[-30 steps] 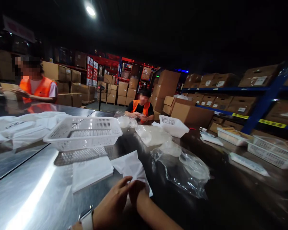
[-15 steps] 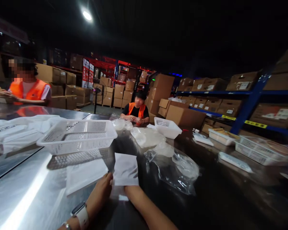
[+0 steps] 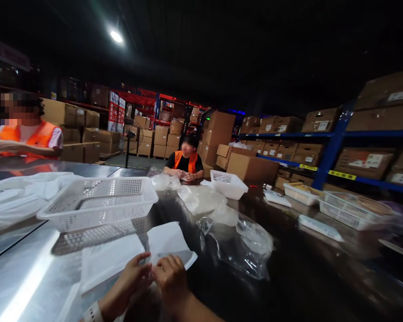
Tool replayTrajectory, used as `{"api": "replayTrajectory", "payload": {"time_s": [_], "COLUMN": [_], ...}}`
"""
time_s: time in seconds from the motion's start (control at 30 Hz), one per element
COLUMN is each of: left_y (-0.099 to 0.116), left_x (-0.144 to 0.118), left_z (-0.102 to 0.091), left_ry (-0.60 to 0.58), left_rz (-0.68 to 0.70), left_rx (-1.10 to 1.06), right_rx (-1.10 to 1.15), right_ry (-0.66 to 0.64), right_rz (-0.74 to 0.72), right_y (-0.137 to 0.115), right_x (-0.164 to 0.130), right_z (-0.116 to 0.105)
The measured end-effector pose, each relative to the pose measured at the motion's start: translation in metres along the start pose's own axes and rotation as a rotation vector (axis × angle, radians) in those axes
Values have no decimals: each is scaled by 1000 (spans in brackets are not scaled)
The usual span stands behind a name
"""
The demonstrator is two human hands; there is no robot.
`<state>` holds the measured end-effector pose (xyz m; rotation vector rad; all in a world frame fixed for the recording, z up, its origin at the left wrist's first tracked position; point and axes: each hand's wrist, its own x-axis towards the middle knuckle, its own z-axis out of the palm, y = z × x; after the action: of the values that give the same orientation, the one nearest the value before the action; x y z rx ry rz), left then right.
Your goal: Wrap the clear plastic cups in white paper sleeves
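Observation:
My left hand and my right hand meet low in the centre, fingers closed and bent together at the near edge of a white paper-like sheet. The sheet's far part sticks out beyond my fingers, and its right corner curls up. My right hand covers part of the near edge, so the exact pinch is hidden. Some translucent material shows faintly below my hands. Just left of them, a flat white packet lies on the metal table.
Behind the packet stands a white perforated basket, with white bags to its left. Clear plastic bags lie right of centre. Farther off are a smaller white basket and trays. Two people in orange vests sit across the table.
My right hand has come up over the near edge of the white sheet and closed beside my left fingers. The sheet has turned and bent. The view has shifted slightly.

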<state>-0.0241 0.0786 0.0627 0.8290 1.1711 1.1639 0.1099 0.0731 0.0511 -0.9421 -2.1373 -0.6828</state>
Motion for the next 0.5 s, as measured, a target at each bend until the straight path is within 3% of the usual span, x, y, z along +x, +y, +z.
{"api": "replayTrajectory", "payload": {"time_s": [0.17,0.37,0.43,0.5], "left_y": [13,11,10,12], "left_x": [-23,-22,-18,-17], "left_z": [-5,0,2,1], "left_ry": [-108,-84,-43,-13], "left_rz": [-91,-14,33,80], "left_rx": [-92,-52,9,81], "right_rx": [-24,139,281,472], "right_ry": [-68,-217,-194,-112], "right_rz": [-19,71,123,262], "right_y": [2,-4,-4,5], "right_x": [1,3,6,5], "right_z": [-2,-6,-7,-16]}}
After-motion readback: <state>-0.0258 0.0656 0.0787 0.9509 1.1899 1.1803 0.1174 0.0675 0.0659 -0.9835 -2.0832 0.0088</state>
